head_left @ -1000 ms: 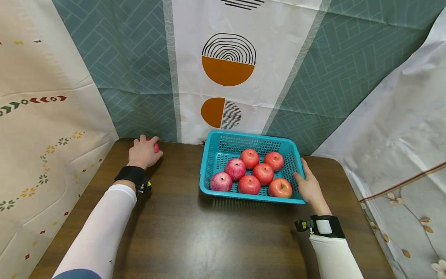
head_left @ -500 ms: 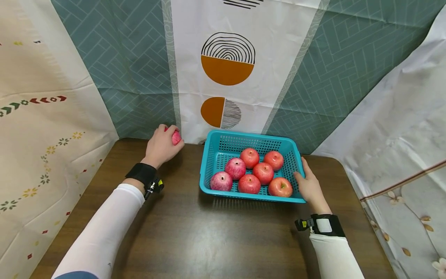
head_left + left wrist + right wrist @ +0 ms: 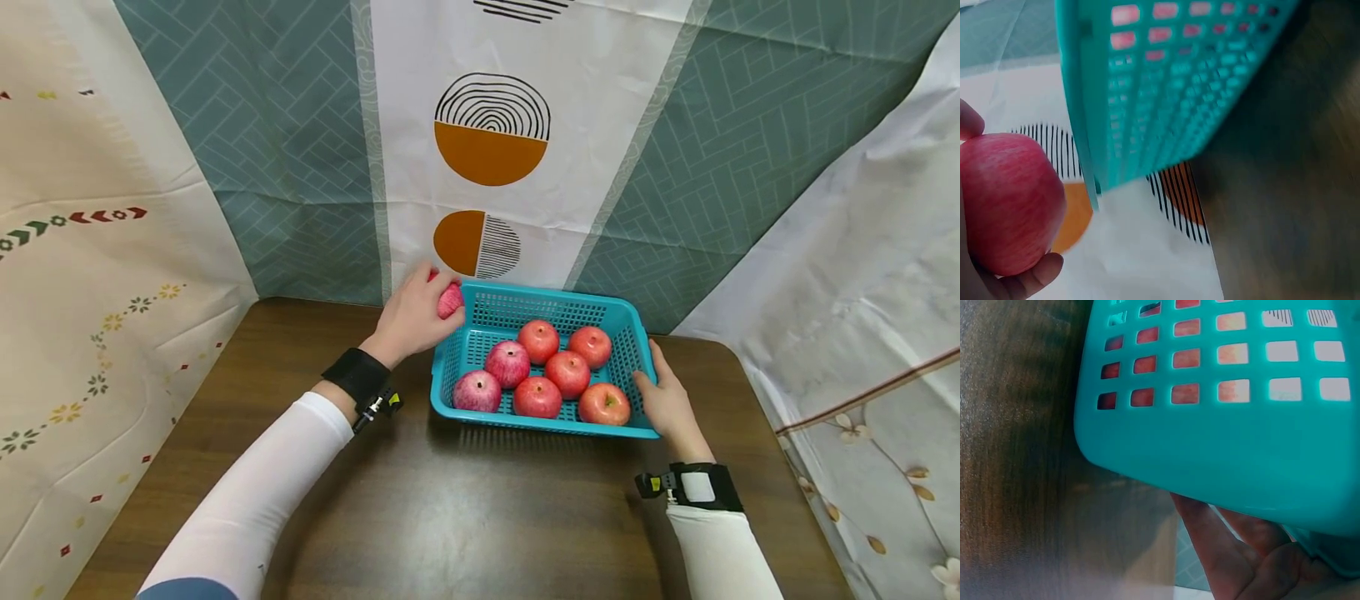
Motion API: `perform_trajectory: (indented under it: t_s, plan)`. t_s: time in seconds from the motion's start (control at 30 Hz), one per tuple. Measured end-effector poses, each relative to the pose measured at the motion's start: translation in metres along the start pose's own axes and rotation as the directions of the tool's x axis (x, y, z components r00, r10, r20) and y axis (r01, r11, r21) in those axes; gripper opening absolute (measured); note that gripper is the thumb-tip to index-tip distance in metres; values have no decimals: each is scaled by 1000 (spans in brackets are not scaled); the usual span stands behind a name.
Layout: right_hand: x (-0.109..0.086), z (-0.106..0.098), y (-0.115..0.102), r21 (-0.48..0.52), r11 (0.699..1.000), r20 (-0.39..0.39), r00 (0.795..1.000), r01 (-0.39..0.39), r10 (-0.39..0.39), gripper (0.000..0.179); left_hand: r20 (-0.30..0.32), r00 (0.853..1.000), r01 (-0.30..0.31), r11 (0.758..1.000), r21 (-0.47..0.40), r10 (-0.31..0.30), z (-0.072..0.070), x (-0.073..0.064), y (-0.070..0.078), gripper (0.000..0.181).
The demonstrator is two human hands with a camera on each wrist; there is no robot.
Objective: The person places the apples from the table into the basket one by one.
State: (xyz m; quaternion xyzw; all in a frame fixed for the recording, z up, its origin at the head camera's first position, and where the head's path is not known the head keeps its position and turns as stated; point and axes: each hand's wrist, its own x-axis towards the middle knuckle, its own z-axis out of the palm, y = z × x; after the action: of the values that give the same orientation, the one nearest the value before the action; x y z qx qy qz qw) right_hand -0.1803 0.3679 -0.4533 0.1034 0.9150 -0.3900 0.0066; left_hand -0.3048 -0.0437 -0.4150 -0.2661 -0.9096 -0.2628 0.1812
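Note:
My left hand (image 3: 411,315) holds a pinkish-red apple (image 3: 450,302) above the back left corner of a turquoise plastic basket (image 3: 540,291). In the left wrist view, fingers wrap that apple (image 3: 1010,200) from either side, beside the basket's perforated wall (image 3: 1094,112). My right hand (image 3: 670,406) grips the basket's right rim, its thumb over the inner side. From the right wrist, fingers (image 3: 1210,544) show at the rim of the basket (image 3: 1222,450). Several red apples (image 3: 567,373) lie inside, mostly toward the middle and front.
The basket stands on a dark brown wooden table (image 3: 450,517), near its back edge. A patterned cloth (image 3: 300,167) hangs close behind the table. More cloth (image 3: 862,250) hangs on the right, and a cream one (image 3: 112,275) on the left.
My left hand has lifted the apple from the table's back left and carried it rightward to the basket's corner. The right hand and the basket have stayed in place.

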Motion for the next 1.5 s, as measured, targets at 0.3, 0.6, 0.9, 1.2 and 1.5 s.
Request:
perform_trajectory:
  t_s: [0.3,0.6,0.9,1.2,1.5]
  plan:
    - [1,0,-1,6,1000,2,1000,4,-4,64,160,984,-82,996,-24,85,19,10,20,42]
    - [1,0,2,11,1000,7,1000,-5,5,64,312,935,-181,983,20,166,34,21,24,44]
    - [2,0,2,10,1000,-1,1000,2,-2,65,499,855,-213,973,92,141,44,25,22,50]
    - [2,1,3,20,1000,14,1000,-18,17,65,578,794,-276,959,64,190,52,23,23,65]
    - [2,0,3,24,999,15,1000,-21,21,65,644,751,-304,942,144,144,62,29,21,77]
